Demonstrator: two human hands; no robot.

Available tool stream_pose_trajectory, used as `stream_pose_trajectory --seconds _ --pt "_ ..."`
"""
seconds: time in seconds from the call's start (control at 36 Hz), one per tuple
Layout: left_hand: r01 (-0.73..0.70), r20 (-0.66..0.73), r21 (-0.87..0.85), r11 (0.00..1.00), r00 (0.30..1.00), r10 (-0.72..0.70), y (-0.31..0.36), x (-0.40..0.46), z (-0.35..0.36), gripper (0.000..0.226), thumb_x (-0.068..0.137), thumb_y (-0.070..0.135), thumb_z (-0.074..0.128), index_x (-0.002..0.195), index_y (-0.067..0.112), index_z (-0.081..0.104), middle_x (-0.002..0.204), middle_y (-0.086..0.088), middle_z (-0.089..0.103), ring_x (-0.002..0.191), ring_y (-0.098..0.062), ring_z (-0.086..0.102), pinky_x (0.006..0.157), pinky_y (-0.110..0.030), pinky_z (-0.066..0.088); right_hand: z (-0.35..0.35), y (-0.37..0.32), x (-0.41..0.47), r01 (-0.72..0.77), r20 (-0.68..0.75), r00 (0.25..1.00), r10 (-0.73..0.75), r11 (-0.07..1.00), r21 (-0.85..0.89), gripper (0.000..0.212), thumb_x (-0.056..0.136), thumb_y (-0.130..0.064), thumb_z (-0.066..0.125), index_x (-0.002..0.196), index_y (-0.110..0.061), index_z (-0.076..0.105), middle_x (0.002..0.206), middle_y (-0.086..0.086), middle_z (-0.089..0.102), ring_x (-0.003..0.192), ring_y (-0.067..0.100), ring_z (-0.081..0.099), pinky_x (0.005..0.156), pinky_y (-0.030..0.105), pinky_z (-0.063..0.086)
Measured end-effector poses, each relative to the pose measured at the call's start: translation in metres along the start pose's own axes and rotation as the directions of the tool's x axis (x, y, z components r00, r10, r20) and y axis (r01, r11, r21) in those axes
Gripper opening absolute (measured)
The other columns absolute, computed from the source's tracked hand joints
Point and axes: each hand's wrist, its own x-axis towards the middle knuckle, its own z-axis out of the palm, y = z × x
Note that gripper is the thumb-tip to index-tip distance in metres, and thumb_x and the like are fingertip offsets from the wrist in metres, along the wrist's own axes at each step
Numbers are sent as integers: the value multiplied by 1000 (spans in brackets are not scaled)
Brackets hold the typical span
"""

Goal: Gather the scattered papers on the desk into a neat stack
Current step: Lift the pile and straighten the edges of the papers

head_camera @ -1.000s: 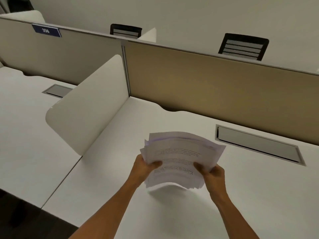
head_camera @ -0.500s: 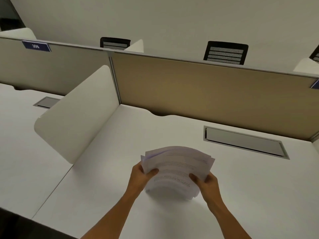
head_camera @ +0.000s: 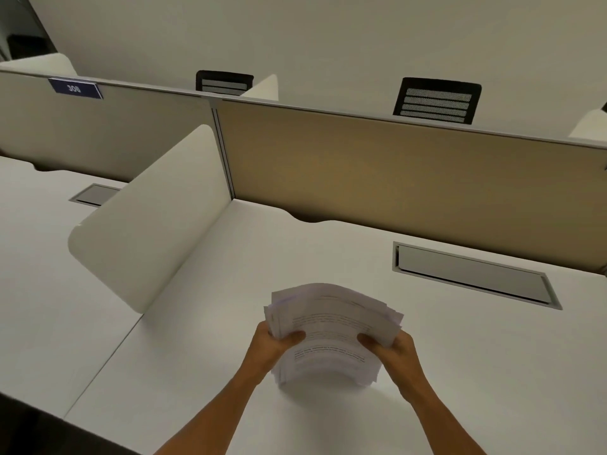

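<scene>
Both hands hold a bowed stack of white printed papers upright on the white counter: left hand grips its left edge, right hand its right.

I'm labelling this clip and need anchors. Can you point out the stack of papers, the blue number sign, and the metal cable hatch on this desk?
stack of papers [head_camera: 338, 323], head view, on the top printed sheet.
blue number sign [head_camera: 75, 89], head view, on its middle, at the digits.
cable hatch [head_camera: 473, 274], head view, on the grey lid.

White printed papers — a thick, bowed stack, edges uneven — stand on end on the desk.
</scene>
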Motion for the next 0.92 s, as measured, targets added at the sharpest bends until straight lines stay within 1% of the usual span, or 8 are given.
stream_pose_trajectory --seconds 0.17,0.31,0.36,0.5,0.64,0.78,0.86,0.92 --pt "48 37 35 998 998 -49 -12 -4 7 37 65 28 87 89 53 73 93 16 77 88 -1 72 65 -20 60 3 18 -4 -22 -30 999 21 999 -50 20 81 -27 81 97 -39 77 96 -5 80 87 14 75 74 33 64" --pt "30 -26 12 999 999 -29 -9 -6 9 32 67 30 87 89 50 75 90 12 79 84 -6 74 62 -20 60 7 19 -12 -26 -77 997 26 1000 0 19 78 -32 79 94 -43 77 94 -9 79 85 12 75 66 19 61" --pt "7 -41 10 1000 999 -7 -6 -4 9 33 64 32 87 91 47 76 90 11 79 84 -8 75 62 -22 61 6 14 -15 -14 -81 997 16 1000 19 23 76 -36 78 97 -44 77 96 -9 79 86 11 75 66 21 61" --pt "-23 -34 13 1000 999 23 -5 -2 6 46 59 23 90 100 32 72 93 15 77 87 -5 73 70 -23 62 -4 11 -17 -2 -61 998 4 999 37 32 73 -25 84 99 -40 76 98 -8 79 88 6 74 66 17 59" --pt "-28 -17 3 1000 999 28 -4 -3 6 43 71 8 87 93 44 76 96 11 78 88 -5 73 67 -15 58 -9 11 -16 -1 -64 998 3 999 35 43 68 -32 85 109 -32 73 100 -9 77 91 5 72 68 17 59" --pt "-12 -3 37 999 1000 13 -3 -5 17 41 73 20 86 90 55 72 92 16 78 86 -3 73 68 -21 61 -1 10 -15 1 -69 998 0 1000 13 25 87 -18 76 103 -38 73 96 -10 79 90 10 74 68 20 61" --pt "-13 -32 16 1000 999 14 0 -4 20 32 61 41 87 89 50 74 89 12 79 81 -7 74 69 -29 63 0 3 -12 10 -92 996 -8 1000 16 22 87 -20 75 94 -41 76 92 -10 79 85 11 75 64 20 61" --pt "-31 -22 12 999 999 32 1 -1 20 38 55 49 86 92 46 74 91 9 79 82 -10 75 67 -30 63 -1 -3 -11 19 -93 996 -17 1000 21 21 83 -26 79 93 -44 77 92 -10 80 83 10 75 63 22 62"
